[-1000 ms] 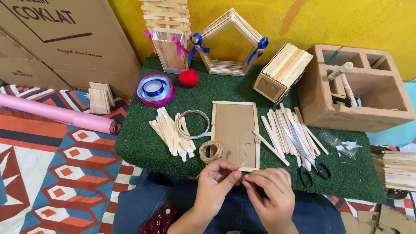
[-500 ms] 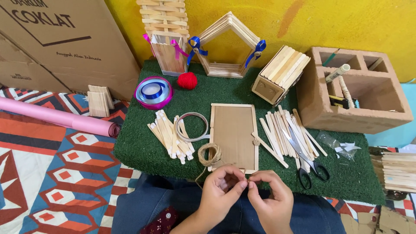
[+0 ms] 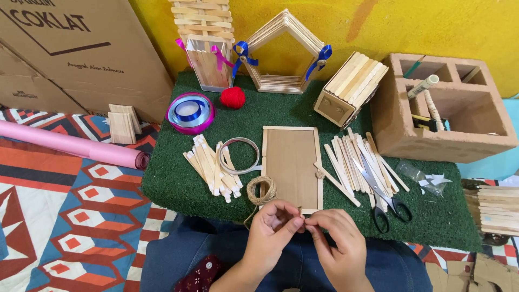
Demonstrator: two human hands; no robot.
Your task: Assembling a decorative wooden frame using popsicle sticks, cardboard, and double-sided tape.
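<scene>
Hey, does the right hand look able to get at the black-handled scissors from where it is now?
Probably yes. The right hand is pinching a bit of twine with the left hand, but the scissors lie uncovered on the green mat just to its right, handles nearest, with nothing between them.

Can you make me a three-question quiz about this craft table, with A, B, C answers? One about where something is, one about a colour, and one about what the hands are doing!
1. Where do the scissors lie?
A. On the pink paper roll
B. On the green mat, by the right pile of sticks
C. Inside the brick block

2. What colour is the small yarn ball?
A. Red
B. Yellow
C. White

3. What are the left hand and right hand doing?
A. Resting flat and apart
B. Each holding a stick
C. Pinching a bit of brown twine together

Answers: 1 B, their black handles sit on the green mat. 2 A, it looks bright red. 3 C, the fingertips meet on the twine.
</scene>
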